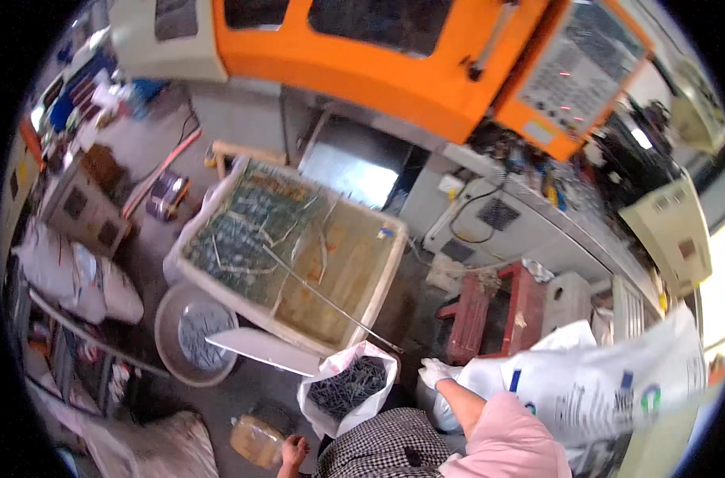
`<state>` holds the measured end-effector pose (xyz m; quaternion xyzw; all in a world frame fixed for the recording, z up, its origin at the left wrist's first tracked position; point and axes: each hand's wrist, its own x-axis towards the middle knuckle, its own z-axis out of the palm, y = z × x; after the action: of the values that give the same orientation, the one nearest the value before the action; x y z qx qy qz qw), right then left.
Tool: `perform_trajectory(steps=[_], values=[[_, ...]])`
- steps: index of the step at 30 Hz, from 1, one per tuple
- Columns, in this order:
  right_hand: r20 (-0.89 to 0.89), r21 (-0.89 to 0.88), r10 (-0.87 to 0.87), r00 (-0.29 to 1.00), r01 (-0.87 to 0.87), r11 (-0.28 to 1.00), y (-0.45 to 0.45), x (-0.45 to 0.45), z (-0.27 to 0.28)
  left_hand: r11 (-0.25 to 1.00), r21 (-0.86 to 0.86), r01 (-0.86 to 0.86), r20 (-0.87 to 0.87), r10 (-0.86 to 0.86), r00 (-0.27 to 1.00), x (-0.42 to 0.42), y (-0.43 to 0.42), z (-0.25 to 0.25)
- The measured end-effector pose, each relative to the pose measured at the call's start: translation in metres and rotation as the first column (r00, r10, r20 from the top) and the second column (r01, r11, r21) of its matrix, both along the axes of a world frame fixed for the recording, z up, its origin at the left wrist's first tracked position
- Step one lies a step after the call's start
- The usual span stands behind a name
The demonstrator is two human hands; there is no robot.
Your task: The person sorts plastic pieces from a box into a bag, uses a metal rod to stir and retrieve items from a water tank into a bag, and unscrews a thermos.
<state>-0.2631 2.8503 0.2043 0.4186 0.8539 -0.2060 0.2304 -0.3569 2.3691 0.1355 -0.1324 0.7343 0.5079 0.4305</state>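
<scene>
My right hand (437, 372), in a white glove, reaches out beside the printed white sack (593, 382). Its fingers look stretched out, with nothing visible in them. Low in the view, my bare left hand (295, 451) has loosely curled fingers, and I see nothing in it. Just left of that hand lies a clear package with tan contents (256, 442). Between my hands, in front of my checked apron (378, 446), stands an open white bag (310, 398) full of thin dark plastic-looking pieces (348, 388).
A large white tub (378, 291) of murky water has a thin rod (322, 295) across it. A white board (267, 351) slopes between the tub and a round basin (167, 338). Red stools (467, 319) stand right, below an orange machine (362, 72).
</scene>
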Motion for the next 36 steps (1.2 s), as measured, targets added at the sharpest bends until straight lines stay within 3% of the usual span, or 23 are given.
perform_trajectory(steps=[3,4,5,6,7,8,9,13,15,16,18,20,22,23,26,27,28,29,31,33,34,35,36], values=[[-0.074,0.014,-0.194,0.978,0.195,0.981,-0.044,0.059,0.026,0.999,-0.046,0.018,0.077,-0.014,0.997,-0.050,-0.058,0.035],[-0.082,0.014,-0.218,0.972,0.220,0.975,-0.057,0.077,0.021,0.987,0.102,-0.122,0.160,0.104,0.982,-0.067,-0.098,0.008],[-0.058,0.019,-0.239,0.969,0.240,0.971,-0.073,0.090,0.026,0.998,-0.058,-0.020,0.072,0.025,0.997,-0.096,-0.145,-0.037],[-0.027,0.023,-0.258,0.966,0.259,0.966,-0.089,0.104,0.032,0.940,-0.073,0.334,-0.282,-0.340,0.897,-0.110,-0.170,-0.039],[-0.040,0.019,-0.293,0.955,0.294,0.956,-0.103,0.117,0.035,0.823,-0.252,0.510,-0.622,-0.541,0.566,-0.119,-0.185,-0.024],[-0.082,0.031,-0.312,0.947,0.315,0.949,-0.118,0.131,0.038,0.948,-0.277,0.157,-0.270,-0.233,0.934,-0.130,-0.207,-0.013],[-0.115,0.044,-0.319,0.941,0.325,0.945,-0.133,0.148,0.041,0.875,-0.447,-0.185,0.092,0.251,0.964,-0.133,-0.227,-0.002],[-0.111,-0.099,-0.412,0.905,0.402,0.910,-0.178,0.192,0.057,0.842,-0.265,-0.470,-0.010,0.485,0.875,-0.098,-0.268,0.032],[-0.017,-0.137,-0.261,0.965,0.257,0.957,-0.191,0.217,0.044,0.883,-0.352,-0.311,-0.057,0.311,0.949,-0.071,-0.270,0.028],[0.057,-0.178,-0.096,0.994,0.105,0.978,-0.196,0.232,0.029,0.954,0.048,-0.295,0.012,0.294,0.956,-0.050,-0.279,0.023],[0.093,-0.179,0.204,0.975,-0.185,0.966,-0.213,0.271,0.003,0.971,0.043,-0.237,0.059,0.234,0.970,-0.006,-0.273,0.028],[-0.104,-0.210,-0.190,0.976,0.165,0.964,-0.236,0.291,0.017,0.993,-0.094,0.068,0.053,-0.064,0.997,0.036,-0.256,0.065],[-0.088,-0.279,-0.242,0.966,0.209,0.937,-0.256,0.320,0.011,0.945,-0.244,0.218,0.090,-0.201,0.975,0.072,-0.257,0.064],[-0.098,-0.304,-0.349,0.932,0.306,0.902,-0.264,0.335,0.005,0.762,-0.405,0.505,-0.054,-0.571,0.819,0.085,-0.286,0.029],[-0.027,-0.511,-0.559,0.828,0.470,0.720,-0.293,0.406,-0.046,0.711,-0.377,0.594,0.202,-0.562,0.802,0.108,-0.262,0.104],[0.076,-0.495,-0.502,0.861,0.470,0.731,-0.298,0.424,-0.049,0.797,-0.233,0.557,0.171,-0.531,0.830,0.105,-0.317,0.019],[0.176,-0.478,-0.445,0.878,0.471,0.741,-0.302,0.443,-0.055,0.770,-0.426,0.475,-0.034,-0.538,0.842,0.116,-0.303,0.042],[0.168,-0.470,-0.451,0.876,0.474,0.745,-0.307,0.469,-0.078,0.873,-0.302,0.383,0.011,-0.399,0.917,0.114,-0.297,0.061],[0.277,-0.632,-0.589,0.759,0.606,0.484,-0.313,0.505,-0.125,0.971,-0.107,0.211,0.040,-0.208,0.977,0.107,-0.285,0.088],[0.204,-0.474,-0.537,0.818,0.563,0.677,-0.317,0.471,-0.056,0.984,0.079,0.158,0.045,-0.161,0.986,0.102,-0.278,0.096],[0.183,-0.376,-0.507,0.842,0.536,0.756,-0.320,0.443,-0.006,0.947,-0.086,0.310,-0.065,-0.315,0.947,0.098,-0.277,0.088],[0.194,-0.426,-0.598,0.778,0.616,0.663,-0.318,0.423,0.029,0.956,0.091,0.279,-0.059,-0.274,0.960,0.095,-0.281,0.082],[0.170,-0.420,-0.636,0.752,0.639,0.644,-0.319,0.417,0.029,0.987,-0.025,0.157,0.003,-0.157,0.988,0.100,-0.264,0.103]])
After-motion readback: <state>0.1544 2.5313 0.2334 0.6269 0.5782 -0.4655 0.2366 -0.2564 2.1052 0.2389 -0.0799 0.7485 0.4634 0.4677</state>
